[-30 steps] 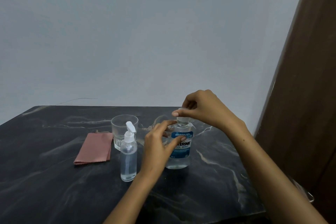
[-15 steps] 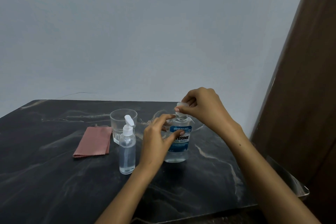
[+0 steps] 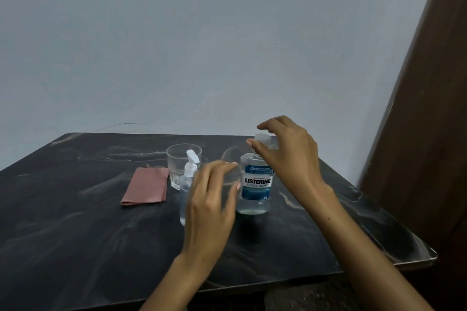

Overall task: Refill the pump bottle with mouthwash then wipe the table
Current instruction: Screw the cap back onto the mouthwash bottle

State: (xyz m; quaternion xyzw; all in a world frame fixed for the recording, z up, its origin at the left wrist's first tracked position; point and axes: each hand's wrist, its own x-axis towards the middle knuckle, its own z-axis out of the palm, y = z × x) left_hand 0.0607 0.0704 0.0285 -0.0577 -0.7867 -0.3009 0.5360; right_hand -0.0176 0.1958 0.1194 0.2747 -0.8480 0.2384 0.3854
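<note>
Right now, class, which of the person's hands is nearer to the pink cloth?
Left. The left hand hangs above the table just right of the pump bottle, which stands between it and the pink cloth. The right hand is farther right, on the mouthwash bottle's cap.

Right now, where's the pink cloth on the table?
In the head view the folded pink cloth lies flat on the dark marble table, left of centre, just left of the empty glass and the pump bottle.
</note>
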